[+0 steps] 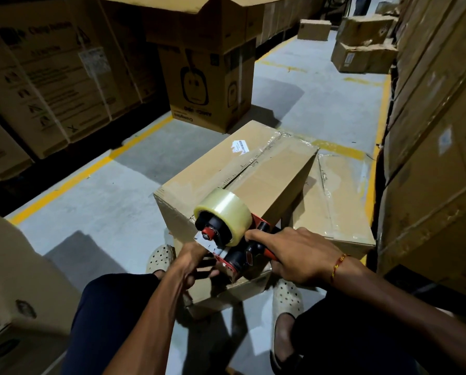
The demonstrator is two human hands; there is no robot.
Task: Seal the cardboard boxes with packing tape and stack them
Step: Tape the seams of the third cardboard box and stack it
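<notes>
Now right hand point(298, 255) gripping tape dispenser point(233, 239), left hand point(196, 262) pinching its tape end

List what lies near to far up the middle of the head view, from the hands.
Left hand and right hand on the tape dispenser → box being taped → white label → open printed box.

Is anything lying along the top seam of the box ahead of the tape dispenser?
Nothing visible blocks it. The seam on the box runs bare from the tape dispenser to the far edge; the white label sits left of it.
</notes>
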